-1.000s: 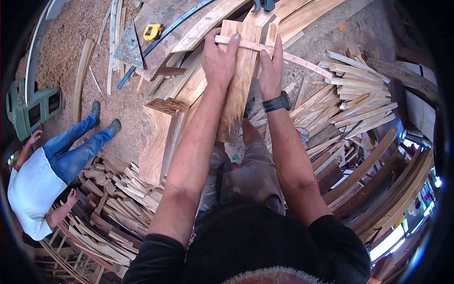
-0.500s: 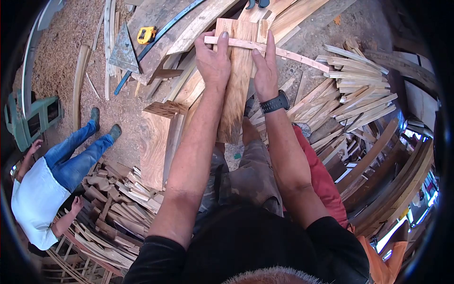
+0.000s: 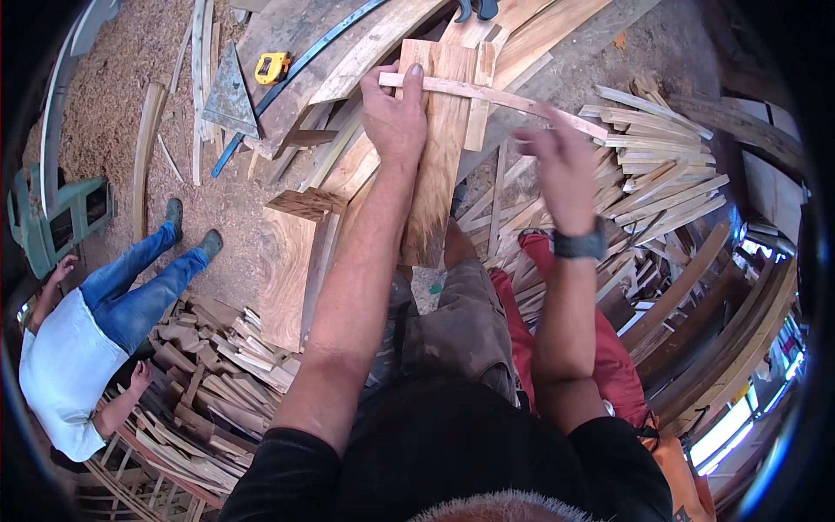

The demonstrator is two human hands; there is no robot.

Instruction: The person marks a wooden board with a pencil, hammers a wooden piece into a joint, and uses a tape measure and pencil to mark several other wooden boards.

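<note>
My left hand [image 3: 396, 122] is closed on the left end of a thin wooden strip [image 3: 470, 90], with the thumb on top. The strip lies crosswise over a thick wooden board [image 3: 439, 148] and reaches out to the right past it. The board's near end is rough and splintered. Over the right part of the strip is my right hand [image 3: 561, 165], with a dark watch on the wrist. Motion smears its fingers, so whether they touch the strip cannot be made out. A short wood piece [image 3: 480, 104] sits along the board's right edge.
A yellow tape measure [image 3: 272, 67], a metal triangle [image 3: 231, 94] and a blue metal bar [image 3: 287, 78] lie at upper left. Stacked wood strips [image 3: 661, 148] fill the right. Another person [image 3: 78, 365] is at the left, near a green plastic stool [image 3: 65, 222]. Someone in red trousers [image 3: 609, 357] is close on my right.
My right hand has left the board's right edge and swung right along the strip. My left hand keeps its grip on the strip's end. The board has shifted slightly.
</note>
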